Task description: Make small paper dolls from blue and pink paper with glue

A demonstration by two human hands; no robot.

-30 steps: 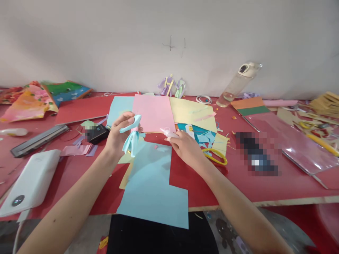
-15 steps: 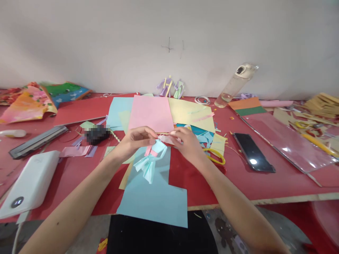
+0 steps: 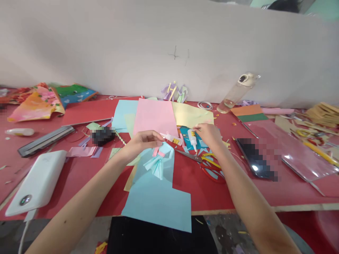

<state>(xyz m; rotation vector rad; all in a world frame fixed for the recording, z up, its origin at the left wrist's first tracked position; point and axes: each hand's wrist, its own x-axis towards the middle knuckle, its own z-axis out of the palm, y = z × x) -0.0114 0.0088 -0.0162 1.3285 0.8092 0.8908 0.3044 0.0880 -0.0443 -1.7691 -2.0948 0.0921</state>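
Note:
My left hand (image 3: 143,141) pinches the top of a small folded light-blue paper dress (image 3: 159,164) with a pink band, holding it just above a large light-blue sheet (image 3: 159,201). A small white glue bottle (image 3: 172,138) lies by my left fingertips at the edge of a pink sheet (image 3: 155,116). My right hand (image 3: 209,134) is further right, its fingers closed on the top of a second small white glue bottle (image 3: 192,139), which stands upright over blue paper scraps.
Scissors (image 3: 209,165) with red and yellow handles lie under my right wrist. A phone (image 3: 254,158) lies to the right, a white power bank (image 3: 37,181) at the left, a tilted water bottle (image 3: 235,93) by the wall. Paper sheets and scraps litter the red table (image 3: 238,190).
My left hand lowered the paper dress from in front of me to the blue sheet. My right hand moved right, away from the dress; one glue bottle now lies by the pink sheet.

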